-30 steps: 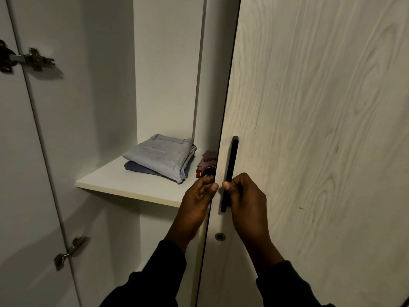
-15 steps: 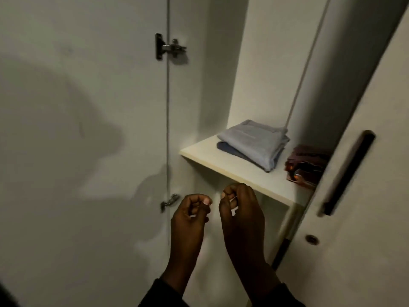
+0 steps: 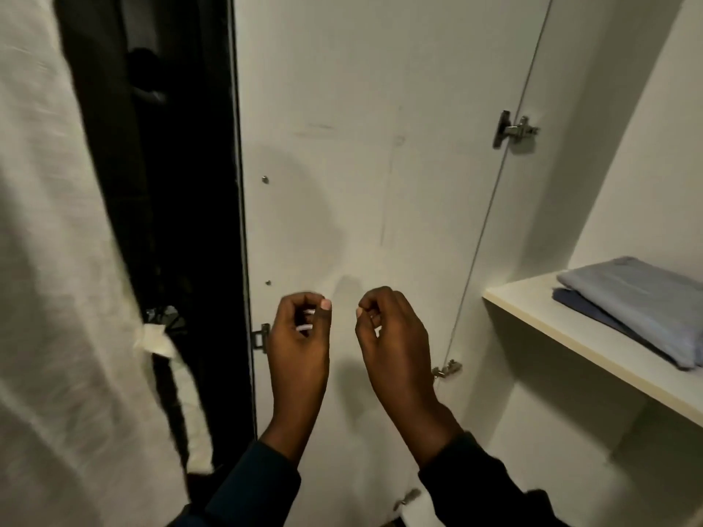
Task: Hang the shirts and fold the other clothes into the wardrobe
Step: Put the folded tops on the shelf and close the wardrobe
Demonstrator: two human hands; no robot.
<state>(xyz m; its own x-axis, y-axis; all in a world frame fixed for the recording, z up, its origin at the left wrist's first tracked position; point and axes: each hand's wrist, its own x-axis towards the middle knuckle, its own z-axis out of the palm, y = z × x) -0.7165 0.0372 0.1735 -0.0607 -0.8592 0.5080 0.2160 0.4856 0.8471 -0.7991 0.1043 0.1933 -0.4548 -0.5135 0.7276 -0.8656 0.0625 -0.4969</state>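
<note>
A folded pale blue garment point(image 3: 639, 302) lies on a darker blue folded one point(image 3: 582, 304) on the white wardrobe shelf point(image 3: 563, 332) at the right. My left hand point(image 3: 300, 336) and my right hand point(image 3: 392, 332) hover side by side in front of the open wardrobe door's white inner face point(image 3: 361, 146), left of the shelf. Both hands have their fingers curled in, and nothing shows in either. Dark sleeves cover both forearms.
The open door carries metal hinges point(image 3: 513, 129) along its right edge. A dark gap point(image 3: 167, 184) runs left of the door. A pale cream curtain point(image 3: 49, 260) hangs at the far left.
My view has swung left, away from the wood-grain door and its black handle. Both hands let go of the handle and now hang free before the open left door.
</note>
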